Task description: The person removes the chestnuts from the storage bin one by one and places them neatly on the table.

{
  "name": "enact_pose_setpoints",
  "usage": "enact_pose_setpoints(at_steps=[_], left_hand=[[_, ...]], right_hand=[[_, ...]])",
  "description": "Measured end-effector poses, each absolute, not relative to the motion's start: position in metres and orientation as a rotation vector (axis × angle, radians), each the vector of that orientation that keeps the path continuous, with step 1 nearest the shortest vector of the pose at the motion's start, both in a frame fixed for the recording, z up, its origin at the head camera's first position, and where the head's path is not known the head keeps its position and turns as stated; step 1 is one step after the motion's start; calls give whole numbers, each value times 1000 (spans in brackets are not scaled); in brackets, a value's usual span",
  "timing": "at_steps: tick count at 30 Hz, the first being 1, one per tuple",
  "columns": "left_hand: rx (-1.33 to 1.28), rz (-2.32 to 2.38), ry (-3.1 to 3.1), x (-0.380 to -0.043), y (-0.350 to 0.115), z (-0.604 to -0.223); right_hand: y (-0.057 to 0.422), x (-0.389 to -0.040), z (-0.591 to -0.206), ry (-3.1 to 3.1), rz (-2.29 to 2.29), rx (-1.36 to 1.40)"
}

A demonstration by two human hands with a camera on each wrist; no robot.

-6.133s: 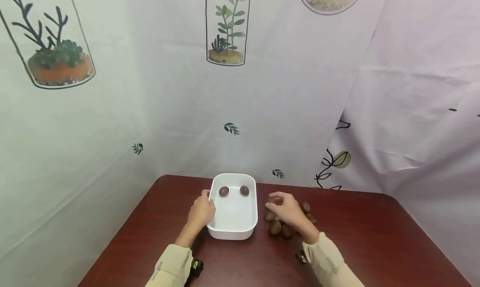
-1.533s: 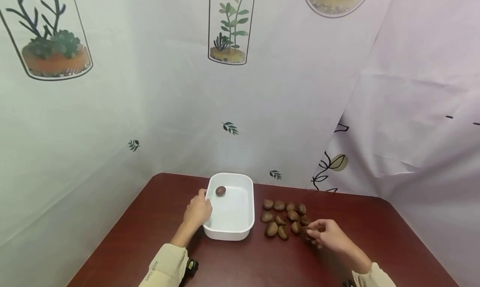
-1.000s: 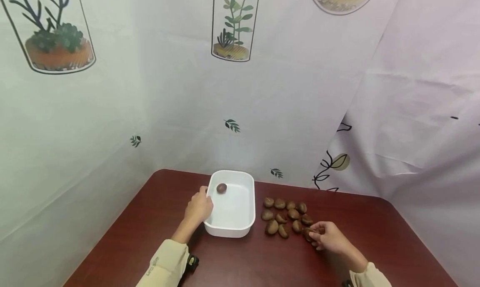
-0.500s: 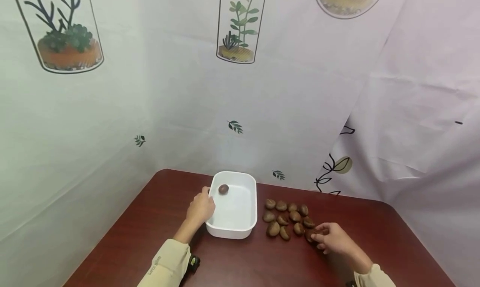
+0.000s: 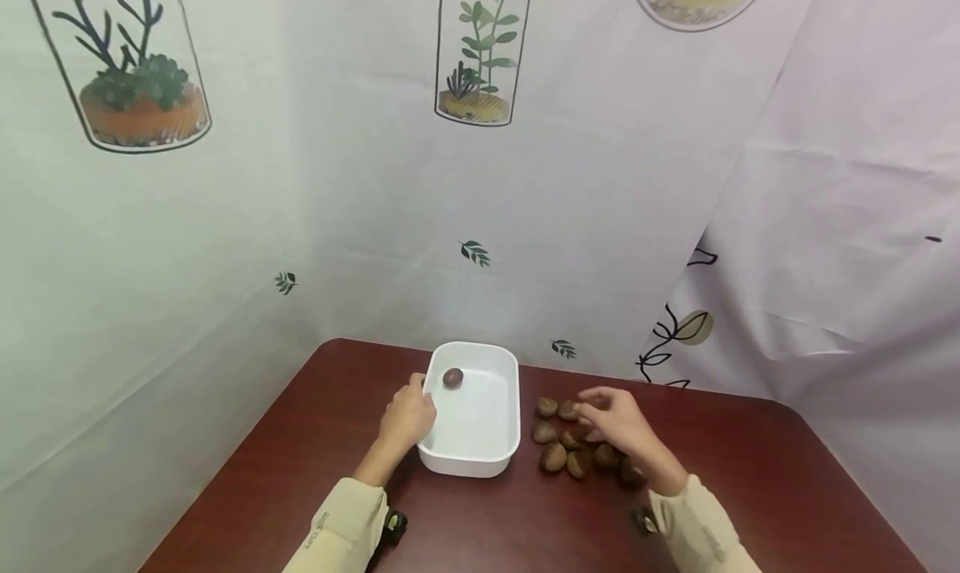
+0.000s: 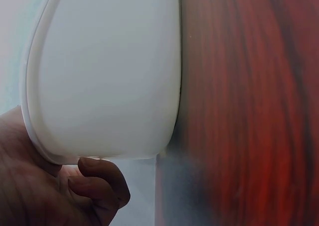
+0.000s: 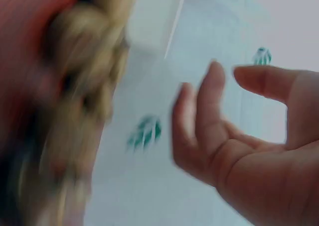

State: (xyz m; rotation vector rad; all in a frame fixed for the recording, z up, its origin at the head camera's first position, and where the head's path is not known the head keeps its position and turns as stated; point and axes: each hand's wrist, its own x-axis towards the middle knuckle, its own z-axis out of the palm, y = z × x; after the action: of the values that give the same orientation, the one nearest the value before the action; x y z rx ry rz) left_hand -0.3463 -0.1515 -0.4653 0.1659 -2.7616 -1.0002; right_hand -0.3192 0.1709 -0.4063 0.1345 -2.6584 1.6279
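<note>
My left hand (image 5: 407, 416) grips the left rim of a white rectangular tray (image 5: 471, 468); in the left wrist view its fingers (image 6: 102, 183) curl at the tray's end wall (image 6: 109, 81). One dark brown chestnut (image 5: 452, 378) lies in the tray's far left part. To the right, my right hand (image 5: 618, 423) hovers over a group of chestnuts (image 5: 553, 457) and hides some of them. In the right wrist view, the right hand's thumb and fingers stand apart with nothing between them, beside the blurred chestnuts (image 7: 82, 81).
The dark red wooden table (image 5: 480, 527) has its far edge close to a white printed cloth backdrop (image 5: 375, 223). A few centimetres of tabletop separate the tray from the chestnuts.
Six seconds ago two chestnuts lay in the tray; now one does. My right hand has left the near right end of the group and moved left and away from me. The left hand keeps its grip.
</note>
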Motion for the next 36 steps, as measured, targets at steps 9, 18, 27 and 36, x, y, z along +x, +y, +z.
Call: enact_pose_setpoints(at_steps=[9, 18, 27, 36], left_hand=[[147, -1001, -2735, -348, -145, -462], [150, -994, -2732, -344, -145, -463], [128, -1018, -2716, -341, -143, -468], [109, -942, -2711, -343, -150, -466]], right_hand=[[81, -353, -406, -2461, 2046, 140], [30, -380, -420, -2604, 2206, 91], [10, -400, -444, -2633, 2352, -85], [-3, -408, -449, -2611, 2441, -107]])
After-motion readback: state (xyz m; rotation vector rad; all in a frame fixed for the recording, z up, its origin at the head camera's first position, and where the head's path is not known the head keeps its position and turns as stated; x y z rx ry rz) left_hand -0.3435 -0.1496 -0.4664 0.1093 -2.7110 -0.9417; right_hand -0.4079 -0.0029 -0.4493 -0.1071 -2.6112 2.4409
